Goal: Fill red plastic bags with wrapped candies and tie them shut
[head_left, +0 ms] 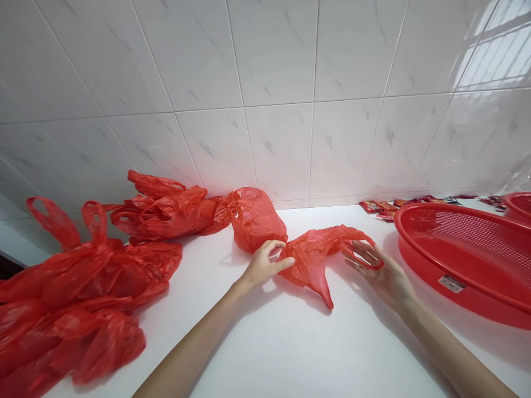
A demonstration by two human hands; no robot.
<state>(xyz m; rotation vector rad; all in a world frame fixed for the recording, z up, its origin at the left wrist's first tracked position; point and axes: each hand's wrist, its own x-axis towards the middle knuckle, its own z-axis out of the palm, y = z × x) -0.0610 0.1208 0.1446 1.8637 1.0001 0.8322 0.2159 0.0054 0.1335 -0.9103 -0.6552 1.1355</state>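
A crumpled red plastic bag [309,257] lies on the white tabletop in front of me, its handle stretched out to the right. My left hand [267,262] is at the bag's left end, thumb and fingers curled around its gathered edge. Through and beside the looped handle reach the fingers of my right hand [377,273]; they are stretched out and not closed on it. A rounded, puffed red bag [257,218] sits just behind my left hand; whether it joins the flatter bag is hidden by my fingers.
Several red plastic bags [83,293] are heaped at the left, with another bunch [166,213] against the tiled wall [277,143]. A red perforated basket [456,265] stands at the right, a second basket [520,204] beyond it. Small red packets [381,209] lie along the wall.
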